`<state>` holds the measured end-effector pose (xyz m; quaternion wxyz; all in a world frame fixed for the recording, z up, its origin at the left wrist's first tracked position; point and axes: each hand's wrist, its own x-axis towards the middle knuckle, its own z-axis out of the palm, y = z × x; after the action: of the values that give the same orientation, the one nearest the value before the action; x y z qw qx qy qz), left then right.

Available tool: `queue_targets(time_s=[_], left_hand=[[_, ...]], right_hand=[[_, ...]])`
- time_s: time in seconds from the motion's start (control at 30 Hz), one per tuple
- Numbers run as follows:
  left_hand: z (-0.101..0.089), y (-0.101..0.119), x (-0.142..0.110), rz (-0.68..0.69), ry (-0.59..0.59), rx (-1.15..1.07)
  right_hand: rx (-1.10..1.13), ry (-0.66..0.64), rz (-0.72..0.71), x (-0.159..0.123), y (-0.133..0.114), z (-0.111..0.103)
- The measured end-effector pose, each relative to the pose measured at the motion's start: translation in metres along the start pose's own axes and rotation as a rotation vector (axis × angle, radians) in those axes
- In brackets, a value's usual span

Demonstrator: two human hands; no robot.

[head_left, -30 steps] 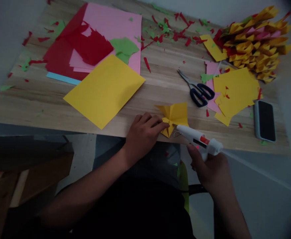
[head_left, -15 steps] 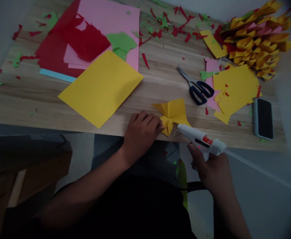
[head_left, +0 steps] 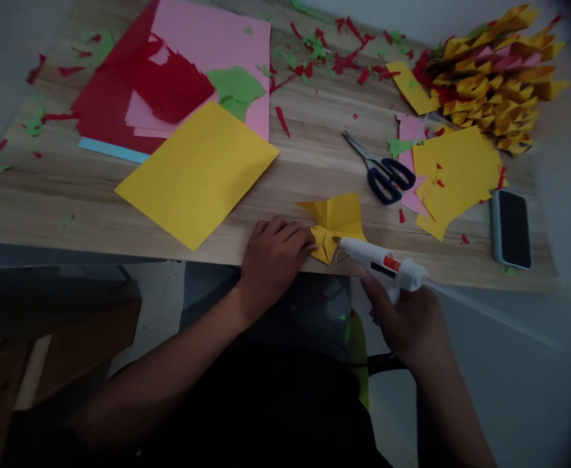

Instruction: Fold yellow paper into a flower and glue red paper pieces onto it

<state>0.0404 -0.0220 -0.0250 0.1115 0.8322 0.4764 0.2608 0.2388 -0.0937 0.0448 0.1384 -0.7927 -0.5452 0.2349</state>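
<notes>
Folded yellow paper [head_left: 339, 214] mid-frame on bench [head_left: 309, 162]; left hand [head_left: 273, 253] bunches fingers at its left edge, pinch unclear; right hand [head_left: 407, 322] wraps glue gun [head_left: 376, 259]. I'd steady paper, nozzle [head_left: 339, 240] close, skin clear.

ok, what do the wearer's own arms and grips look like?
Left forearm and right forearm are bare. Left grip and right grip are ungloved, with no ring, watch or marking that I can make out. Black clothing covers the body; the sleeve ends are too dark to tell.
</notes>
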Motion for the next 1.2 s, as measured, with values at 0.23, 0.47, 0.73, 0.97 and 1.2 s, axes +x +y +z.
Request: queue_targets(time_s=[0.23,0.47,0.73,0.97,1.2], left_hand=[[0.0,0.002,0.002,-0.039,0.008,0.005],[0.002,0.002,0.002,-0.062,-0.02,-0.016],[-0.002,0.002,0.006,-0.087,-0.078,-0.041],[-0.005,0.003,0.006,-0.059,-0.074,-0.049],[-0.006,0.006,0.005,-0.074,-0.076,-0.035]], right_hand=[[-0.029,-0.021,0.0,-0.001,-0.001,-0.003],[-0.016,-0.018,-0.017,-0.005,0.003,-0.004],[-0.033,-0.008,0.026,-0.003,0.002,-0.002],[-0.02,0.014,-0.052,0.009,-0.006,-0.002],[-0.032,0.026,-0.062,0.01,-0.004,0.0]])
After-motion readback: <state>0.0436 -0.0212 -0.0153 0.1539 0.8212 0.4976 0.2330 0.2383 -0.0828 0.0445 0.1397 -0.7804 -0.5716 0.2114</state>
